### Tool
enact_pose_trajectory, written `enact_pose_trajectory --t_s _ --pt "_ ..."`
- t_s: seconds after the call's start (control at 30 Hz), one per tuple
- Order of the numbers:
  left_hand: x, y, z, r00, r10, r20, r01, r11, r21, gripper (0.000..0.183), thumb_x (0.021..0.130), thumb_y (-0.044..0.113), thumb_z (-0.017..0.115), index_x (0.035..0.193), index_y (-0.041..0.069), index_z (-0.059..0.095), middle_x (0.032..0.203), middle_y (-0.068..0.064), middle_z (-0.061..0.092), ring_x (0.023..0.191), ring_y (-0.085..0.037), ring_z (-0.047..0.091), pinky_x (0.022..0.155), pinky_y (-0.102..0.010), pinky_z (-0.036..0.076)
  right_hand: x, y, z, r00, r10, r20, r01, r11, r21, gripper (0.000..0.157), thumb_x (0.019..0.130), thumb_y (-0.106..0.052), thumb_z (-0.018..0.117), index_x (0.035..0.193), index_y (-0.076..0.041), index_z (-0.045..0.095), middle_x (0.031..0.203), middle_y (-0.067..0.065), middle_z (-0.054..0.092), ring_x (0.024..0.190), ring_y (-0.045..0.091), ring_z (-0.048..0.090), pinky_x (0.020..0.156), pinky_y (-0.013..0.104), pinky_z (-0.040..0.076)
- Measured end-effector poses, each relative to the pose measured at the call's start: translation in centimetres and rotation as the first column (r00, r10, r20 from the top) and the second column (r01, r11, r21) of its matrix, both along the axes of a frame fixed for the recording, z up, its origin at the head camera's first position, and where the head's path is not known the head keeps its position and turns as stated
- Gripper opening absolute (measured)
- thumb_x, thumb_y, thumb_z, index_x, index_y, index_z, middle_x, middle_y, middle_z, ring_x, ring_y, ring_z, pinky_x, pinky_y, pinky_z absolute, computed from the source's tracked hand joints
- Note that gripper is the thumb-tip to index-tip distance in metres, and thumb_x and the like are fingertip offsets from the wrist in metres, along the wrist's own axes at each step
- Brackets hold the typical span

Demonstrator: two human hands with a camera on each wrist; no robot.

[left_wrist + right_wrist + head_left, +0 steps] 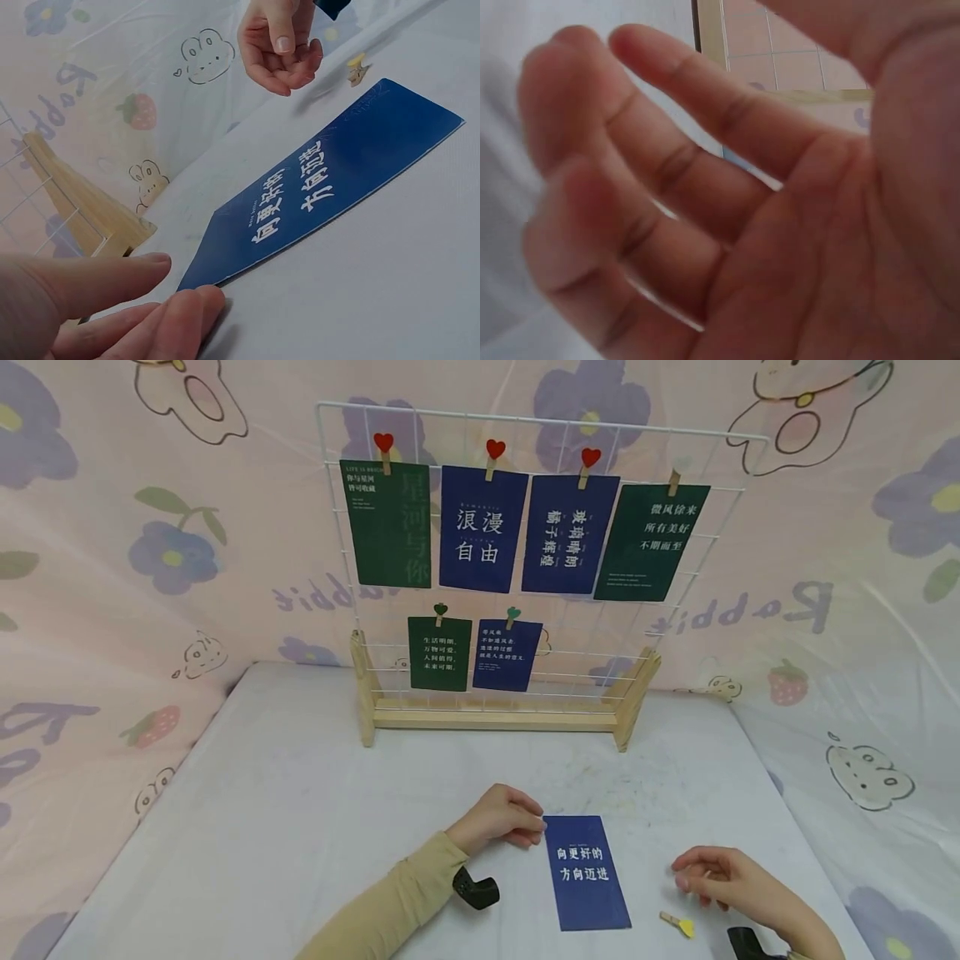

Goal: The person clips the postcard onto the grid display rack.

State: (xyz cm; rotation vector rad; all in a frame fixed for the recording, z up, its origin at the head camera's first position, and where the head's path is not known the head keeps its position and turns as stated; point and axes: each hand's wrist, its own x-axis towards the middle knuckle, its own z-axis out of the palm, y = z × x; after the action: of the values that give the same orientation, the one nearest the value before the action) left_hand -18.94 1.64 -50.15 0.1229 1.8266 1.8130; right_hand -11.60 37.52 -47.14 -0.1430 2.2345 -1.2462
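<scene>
A dark blue card [588, 885] with white characters lies on the white table between the hands. My left hand [501, 818] is at its upper left corner. In the left wrist view, the fingertips [201, 300] meet the edge of the blue card [337, 165], while the thumb stands apart from them. My right hand [716, 877] hovers right of the card, fingers loosely bent; its palm [795, 255] holds nothing in the right wrist view. Just below that hand lies a small wooden clothespin [677, 924] with a yellow heart.
Behind the card stands a white wire grid rack [540, 420] on a wooden base [495, 720]. Green and blue cards hang on it in two rows from heart clothespins [495, 450]. A patterned cloth [255, 527] surrounds the table [300, 777].
</scene>
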Motion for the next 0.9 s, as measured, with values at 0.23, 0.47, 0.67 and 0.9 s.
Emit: enact_pose_trajectory --t_s 0.23,0.47,0.67,0.9 --pt "-0.1 0.5 -0.1 0.998 0.048 -0.038 -0.048 0.999 -0.009 0.021 0.073 -0.006 0.078 0.091 -0.008 0.067 0.071 -0.014 0.069 0.054 -0.014 0.063 0.051 -0.026 0.056 0.5 0.1 -0.2 0.998 0.016 0.057 -0.016 1.000 0.008 0.028 0.091 -0.015 0.065 0.111 0.004 0.061 0.085 0.007 0.061 0.071 0.019 0.056 0.056 0.028 0.047" --pt "0.0 0.9 -0.1 0.993 0.054 -0.101 -0.062 0.995 -0.079 0.021 0.071 -0.004 0.081 0.087 -0.005 0.068 0.065 -0.009 0.068 0.054 -0.016 0.065 0.050 -0.028 0.056 0.6 0.2 -0.8 0.993 0.094 0.066 -0.088 0.992 -0.087 0.027 0.087 -0.009 0.070 0.107 0.007 0.060 0.084 0.009 0.060 0.071 0.015 0.056 0.062 0.024 0.047" --pt "-0.2 1.3 -0.6 0.982 0.059 -0.180 -0.078 0.992 -0.102 0.020 0.069 -0.004 0.083 0.081 -0.005 0.067 0.059 -0.006 0.066 0.049 -0.015 0.063 0.047 -0.027 0.055 0.6 -0.2 -1.1 0.994 0.103 0.037 -0.101 0.993 -0.054 0.026 0.083 -0.012 0.075 0.100 0.003 0.062 0.080 0.006 0.056 0.067 0.012 0.053 0.057 0.023 0.043" --pt "-0.3 1.6 -0.7 0.969 0.059 -0.240 -0.092 0.987 -0.131 0.019 0.067 -0.007 0.082 0.075 -0.005 0.065 0.052 -0.004 0.062 0.043 -0.013 0.060 0.044 -0.027 0.054 0.8 -0.6 -1.5 0.988 0.149 -0.038 -0.151 0.987 -0.054 0.024 0.081 -0.011 0.076 0.092 0.003 0.061 0.071 -0.003 0.050 0.060 0.004 0.046 0.049 0.025 0.036"
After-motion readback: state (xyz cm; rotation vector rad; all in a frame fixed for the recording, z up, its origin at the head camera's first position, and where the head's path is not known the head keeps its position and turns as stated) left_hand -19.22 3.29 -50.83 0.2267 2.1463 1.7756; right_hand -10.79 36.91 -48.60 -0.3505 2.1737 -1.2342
